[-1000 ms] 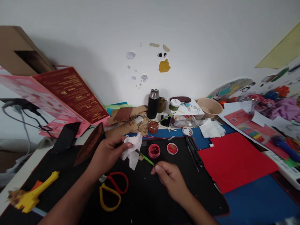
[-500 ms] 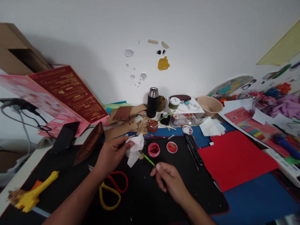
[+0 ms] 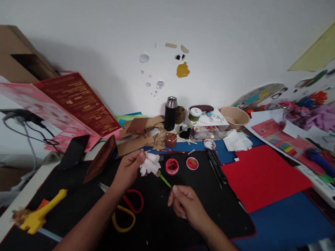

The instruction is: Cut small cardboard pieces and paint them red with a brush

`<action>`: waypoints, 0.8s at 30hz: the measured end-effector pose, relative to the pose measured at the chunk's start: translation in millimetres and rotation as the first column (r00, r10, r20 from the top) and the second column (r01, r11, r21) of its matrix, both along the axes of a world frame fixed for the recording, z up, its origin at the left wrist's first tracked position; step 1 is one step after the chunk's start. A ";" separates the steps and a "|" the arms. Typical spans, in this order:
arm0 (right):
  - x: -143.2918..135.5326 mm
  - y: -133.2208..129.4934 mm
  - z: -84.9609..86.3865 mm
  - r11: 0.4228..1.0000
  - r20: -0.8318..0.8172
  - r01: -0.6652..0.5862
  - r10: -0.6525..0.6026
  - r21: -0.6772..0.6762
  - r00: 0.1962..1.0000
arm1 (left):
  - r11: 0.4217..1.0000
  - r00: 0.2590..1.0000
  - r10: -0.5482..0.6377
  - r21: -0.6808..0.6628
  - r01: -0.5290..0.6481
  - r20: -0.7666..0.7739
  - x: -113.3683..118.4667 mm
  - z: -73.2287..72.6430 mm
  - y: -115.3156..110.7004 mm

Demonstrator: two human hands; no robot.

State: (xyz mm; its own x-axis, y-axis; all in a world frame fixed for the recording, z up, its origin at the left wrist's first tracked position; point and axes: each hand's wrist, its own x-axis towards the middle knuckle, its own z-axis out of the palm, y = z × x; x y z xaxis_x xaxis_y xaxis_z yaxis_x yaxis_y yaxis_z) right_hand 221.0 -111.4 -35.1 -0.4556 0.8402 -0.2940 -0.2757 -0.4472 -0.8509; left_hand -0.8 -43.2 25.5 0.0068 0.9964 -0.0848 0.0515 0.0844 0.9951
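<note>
- Clock convention: 12 o'clock points towards the wall (image 3: 104, 42).
- Change from 0.5 s earlier: the white tissue (image 3: 150, 164) is bunched up, its hanging strip drawn in; the green stick (image 3: 164, 179) now shows less of its dark end.
- Left hand (image 3: 128, 170): pinches the tissue between thumb and fingers. The tissue is held above the mat, at 10 o'clock from the right hand.
- Right hand (image 3: 187, 202): grips the stick's near end, fingers curled. The stick's far end meets the tissue's lower right edge; its tip cannot be made out.
- Edges: the black mat (image 3: 222, 216) has a red border, its near right corner at 4 o'clock from the right hand. The blue surface (image 3: 285, 223) continues beyond.
- Room: bare mat extends from the right hand towards 3 and 4 o'clock.
- Obstacles at the right hand: red paint jar (image 3: 172, 167) at 11 o'clock, close to the stick; paint-smeared lid (image 3: 192, 164) at 12; black cutter (image 3: 216, 167) at 1; red sheet (image 3: 267, 177) between 2 and 3.
- Obstacles at the left hand: scissors (image 3: 124, 230) at 6, partly beneath the forearm; brown boat-shaped piece (image 3: 101, 158) at 10; yellow figure (image 3: 39, 216) at 8.
</note>
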 end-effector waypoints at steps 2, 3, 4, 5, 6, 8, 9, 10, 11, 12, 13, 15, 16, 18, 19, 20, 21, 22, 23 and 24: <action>-0.2 -0.2 -0.4 1.000 -0.026 0.010 -0.010 -0.026 1.000 | 1.000 0.999 -0.014 -0.007 0.014 0.050 3.3 -7.2 1.5; -0.2 -0.1 -0.4 0.999 -0.036 0.014 -0.015 -0.040 0.999 | 1.000 0.998 -0.013 -0.001 0.013 0.057 4.8 -9.3 1.7; -0.2 0.1 -0.4 0.998 -0.043 0.018 -0.020 -0.053 0.999 | 1.000 0.999 -0.008 0.008 0.007 0.054 6.2 -10.2 1.4; -0.2 0.4 -0.4 0.998 -0.047 0.022 -0.025 -0.065 0.999 | 1.000 0.999 -0.001 0.015 0.001 0.044 7.5 -9.8 0.4; -0.3 0.7 -0.4 0.997 -0.049 0.025 -0.029 -0.075 0.998 | 1.000 0.999 0.011 0.021 -0.011 0.033 8.7 -8.2 -1.1; -0.5 1.3 -0.6 0.996 -0.056 0.031 -0.036 -0.088 0.998 | 0.999 0.999 0.042 0.035 -0.042 0.008 10.6 -3.2 -5.8; -0.5 1.5 -0.9 0.995 -0.061 0.033 -0.038 -0.090 0.997 | 0.998 0.999 0.051 0.042 -0.051 -0.001 11.4 -0.5 -8.6; -0.4 1.6 -1.2 0.995 -0.065 0.035 -0.041 -0.091 0.997 | 0.997 0.999 0.053 0.051 -0.053 -0.003 11.9 1.7 -11.5; -0.1 1.5 -1.6 0.995 -0.069 0.039 -0.045 -0.090 0.997 | 0.997 0.999 0.046 0.058 -0.046 -0.003 12.1 3.2 -14.1; 0.2 1.3 -2.1 0.995 -0.069 0.042 -0.049 -0.089 0.996 | 0.997 0.999 0.034 0.062 -0.034 0.000 12.0 4.0 -16.3; 0.6 1.0 -2.6 0.995 -0.066 0.044 -0.050 -0.087 0.997 | 0.998 1.000 0.024 0.064 -0.024 0.007 11.6 4.0 -17.9; 1.1 0.0 -3.6 0.996 -0.052 0.034 -0.038 -0.079 0.998 | 0.998 0.999 0.020 0.066 -0.022 0.028 9.9 2.7 -18.9; 1.1 -0.6 -4.0 0.997 -0.044 0.019 -0.023 -0.074 0.999 | 0.998 0.999 0.024 0.064 -0.026 0.039 8.9 1.8 -18.4; 0.4 -1.4 -5.1 0.998 -0.036 -0.010 0.007 -0.061 0.999 | 0.998 0.997 0.020 0.057 -0.024 0.078 7.1 0.3 -16.0; -0.1 -1.7 -5.7 0.998 -0.037 -0.017 0.016 -0.053 0.999 | 0.999 0.993 0.015 0.046 -0.020 0.114 6.5 -0.2 -14.2; -0.6 -1.9 -6.6 0.999 -0.042 -0.021 0.019 -0.046 0.999 | 1.000 0.987 0.011 0.025 -0.015 0.158 6.0 -0.7 -12.0; -1.0 -2.0 -7.6 0.999 -0.048 -0.020 0.018 -0.040 0.999 | 1.000 0.978 0.014 -0.004 -0.014 0.209 5.4 -1.2 -9.5; -1.0 -2.0 -8.7 0.999 -0.056 -0.017 0.015 -0.035 0.998 | 0.999 0.965 0.034 -0.036 -0.025 0.262 4.6 -1.7 -6.7; -0.7 -2.1 -9.9 0.999 -0.065 -0.014 0.012 -0.033 0.998 | 0.996 0.946 0.074 -0.065 -0.056 0.315 3.2 -2.3 -3.4; 0.2 -2.3 -11.1 0.999 -0.075 -0.012 0.010 -0.033 0.997 | 0.990 0.922 0.136 -0.086 -0.112 0.363 1.1 -2.8 0.0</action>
